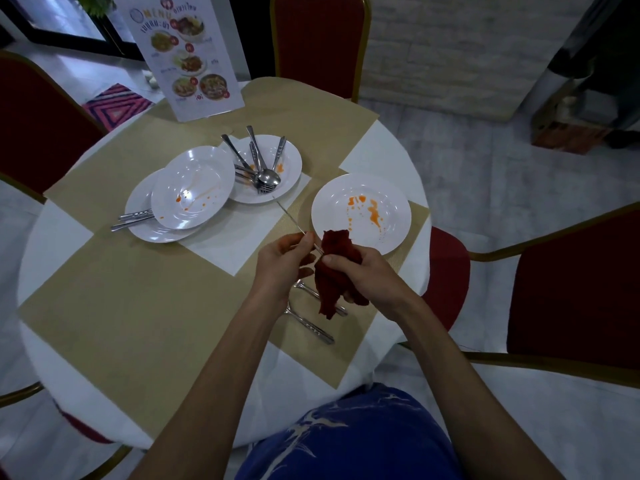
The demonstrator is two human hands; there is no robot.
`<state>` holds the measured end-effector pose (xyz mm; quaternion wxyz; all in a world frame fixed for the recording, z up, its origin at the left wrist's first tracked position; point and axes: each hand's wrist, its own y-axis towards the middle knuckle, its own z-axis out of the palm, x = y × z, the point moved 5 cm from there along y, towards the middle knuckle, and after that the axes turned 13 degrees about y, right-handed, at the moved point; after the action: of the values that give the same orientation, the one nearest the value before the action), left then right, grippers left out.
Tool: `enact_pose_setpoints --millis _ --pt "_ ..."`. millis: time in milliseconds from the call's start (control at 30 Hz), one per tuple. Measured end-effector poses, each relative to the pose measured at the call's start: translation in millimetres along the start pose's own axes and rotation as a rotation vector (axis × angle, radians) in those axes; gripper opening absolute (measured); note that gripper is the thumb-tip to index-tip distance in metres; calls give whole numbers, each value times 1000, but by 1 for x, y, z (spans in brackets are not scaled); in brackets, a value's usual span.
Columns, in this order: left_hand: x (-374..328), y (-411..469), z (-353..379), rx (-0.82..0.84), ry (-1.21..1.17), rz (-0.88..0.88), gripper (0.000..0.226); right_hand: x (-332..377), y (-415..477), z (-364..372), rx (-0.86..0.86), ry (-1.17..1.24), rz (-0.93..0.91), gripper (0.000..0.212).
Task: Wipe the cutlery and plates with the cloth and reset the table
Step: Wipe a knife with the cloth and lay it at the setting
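Observation:
My left hand (282,263) pinches a thin piece of cutlery (289,216) whose handle points up and away toward the plates. My right hand (360,275) grips a dark red cloth (334,271) wrapped around the near end of that piece. Two pieces of cutlery (311,325) lie on the mat just below my hands. A white plate (391,199) with orange sauce stains sits to the right. A stained plate (207,174) is stacked on another (145,223) at the left. Behind it a plate (292,168) holds several spoons and forks (259,168).
Round table with white cloth and tan mats (138,306). A standing menu card (188,53) is at the far side. Red chairs stand at the left (41,126), far side (318,39) and right (571,292). Cutlery handles (133,218) stick out from under the left stack.

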<state>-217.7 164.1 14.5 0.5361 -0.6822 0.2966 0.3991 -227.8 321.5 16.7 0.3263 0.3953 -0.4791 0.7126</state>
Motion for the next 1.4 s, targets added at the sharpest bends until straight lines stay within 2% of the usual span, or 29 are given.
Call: enact_pose_setpoints --millis 100,200,300,400,467,533,700,933,1067,1267,1333,1400 --pt "4 10 -11 -117 -30 -33 19 -3 1 -20 -29 10 47 13" --pt "13 24 -24 -215 -54 -77 20 -6 -2 -56 -173 -6 63 12" --pt "29 39 -22 -244 38 -120 22 -5 -6 -87 -361 2 70 17" --pt "43 50 -5 -247 112 -178 18 -2 -4 -98 -447 34 52 19" --pt "53 61 4 -268 172 -209 18 1 0 -99 -461 43 30 18" --pt "61 75 11 -277 284 -231 27 3 3 -100 -463 26 26 16" --pt "72 95 22 -262 387 -303 21 0 6 -107 -474 6 28 13" --pt "76 91 34 -217 483 -263 17 -14 13 -119 -502 89 71 20" --pt "91 105 31 -204 596 -211 38 -15 19 -117 -482 100 86 20" --pt "136 144 29 -198 700 -227 65 -13 25 -110 -447 108 88 19" --pt "135 145 29 -189 667 -235 61 -14 25 -108 -443 104 89 19" --pt "109 123 28 -192 653 -249 46 -13 26 -107 -432 100 92 19"
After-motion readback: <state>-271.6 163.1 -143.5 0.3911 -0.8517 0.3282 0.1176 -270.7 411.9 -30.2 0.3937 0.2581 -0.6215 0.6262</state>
